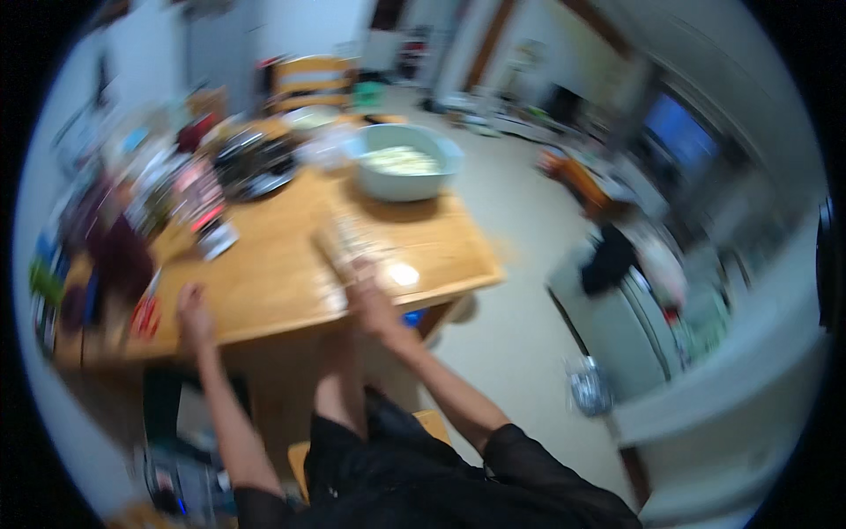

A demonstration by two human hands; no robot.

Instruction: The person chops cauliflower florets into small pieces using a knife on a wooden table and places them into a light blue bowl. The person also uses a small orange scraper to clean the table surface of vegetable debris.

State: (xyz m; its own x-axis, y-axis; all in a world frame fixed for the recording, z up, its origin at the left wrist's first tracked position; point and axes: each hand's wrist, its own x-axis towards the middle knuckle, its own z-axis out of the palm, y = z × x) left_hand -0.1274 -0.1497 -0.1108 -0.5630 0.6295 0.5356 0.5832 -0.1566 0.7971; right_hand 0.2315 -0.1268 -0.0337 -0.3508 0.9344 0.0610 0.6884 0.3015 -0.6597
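Observation:
The picture is blurred by motion. My left hand (195, 314) is at the near edge of the wooden table (271, 278), right of a pair of red-handled scissors (147, 316); whether it holds anything is unclear. My right hand (369, 294) reaches over the table's edge and touches or holds a pale, long flat object (334, 248), too blurred to name. Past that hand, some pale bits (370, 241) lie on the wood. A light blue-green basin (400, 178) with pale pieces (402, 161) inside stands at the table's far right corner.
A dark, shiny round tray or pan (254, 165) and a pink-labelled package (201, 198) are on the table's left half, beside crowded bags. Behind the table stands a wooden chair (310, 79). A light-coloured cabinet or appliance (608, 330) bearing a dark cloth is at right.

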